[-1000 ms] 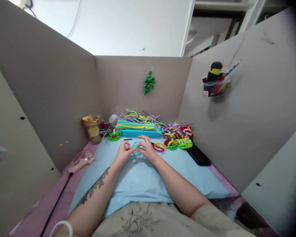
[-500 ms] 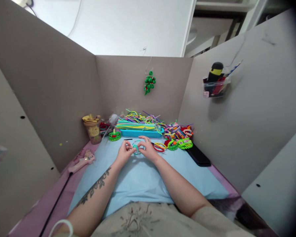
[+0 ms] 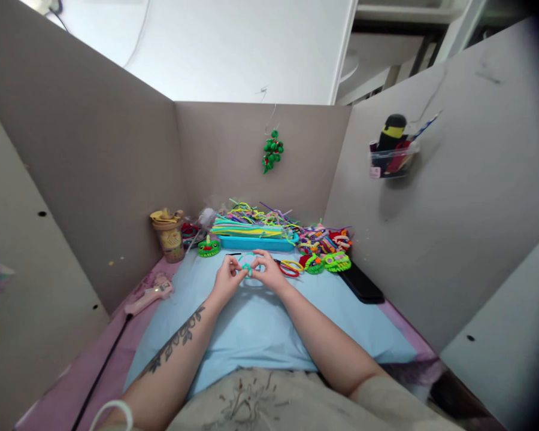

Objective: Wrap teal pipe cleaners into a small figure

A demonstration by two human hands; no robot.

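Between my two hands is a turquoise pipe cleaner [image 3: 247, 270], bent into loops. My left hand [image 3: 228, 276] pinches it from the left with thumb and forefinger. From the other side my right hand [image 3: 268, 272] pinches it too, its fingertips nearly meeting the left ones. Both hands are just above the light blue cloth [image 3: 260, 326]. Scissors [image 3: 290, 267] with red and yellow handles lie right beside my right hand. The fine shape of the pipe cleaner is partly hidden by my fingers.
A blue tray [image 3: 258, 242] heaped with pipe cleaners stands behind my hands. Left are a green figure [image 3: 208, 246], a cup [image 3: 168, 238] and a pink glue gun [image 3: 149, 297]. Right are green pieces [image 3: 336, 261] and a black phone-like slab [image 3: 362, 282]. Grey panels [image 3: 260, 179] enclose the table.
My right hand's fingers have curled down and closer to the left fingertips. The turquoise loops look more bunched between the fingers; both forearms stay nearly in place.
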